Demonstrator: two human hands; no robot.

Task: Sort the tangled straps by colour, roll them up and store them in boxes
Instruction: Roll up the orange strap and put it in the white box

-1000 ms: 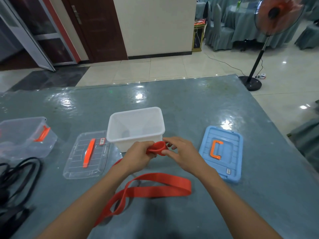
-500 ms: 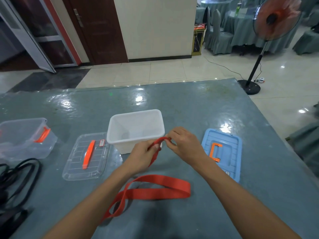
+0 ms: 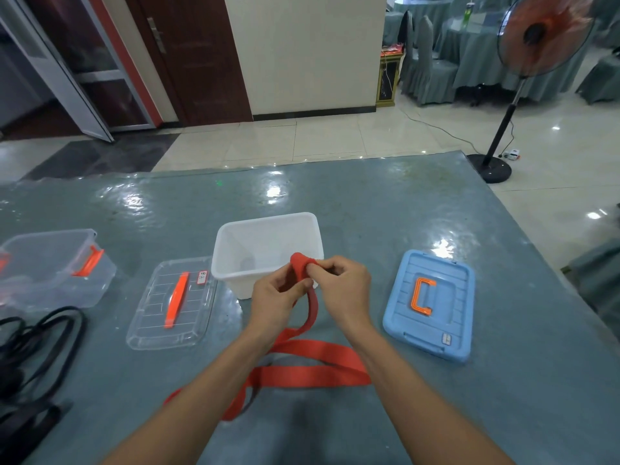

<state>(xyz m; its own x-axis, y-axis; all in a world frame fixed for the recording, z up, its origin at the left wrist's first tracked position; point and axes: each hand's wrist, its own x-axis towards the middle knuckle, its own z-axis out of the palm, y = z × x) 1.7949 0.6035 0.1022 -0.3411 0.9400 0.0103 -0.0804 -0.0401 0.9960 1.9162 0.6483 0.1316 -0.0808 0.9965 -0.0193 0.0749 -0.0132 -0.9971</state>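
Both hands meet just in front of a white box (image 3: pixel 268 243) on a grey-blue table (image 3: pixel 385 203). The left hand (image 3: pixel 275 298) and right hand (image 3: pixel 342 283) pinch the folded end of a red strap (image 3: pixel 312 367), whose loose length loops across the table. A blue lid (image 3: pixel 431 305) lies to the right, a clear lid (image 3: pixel 172 303) and clear box (image 3: pixel 50 266) to the left, black straps (image 3: pixel 37 350) at the left edge.

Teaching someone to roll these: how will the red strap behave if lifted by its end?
Probably floppy: the red strap hangs from the left hand and right hand in loops onto the table. Likely light: a pinch alone holds it. Its curled end may unroll if released.
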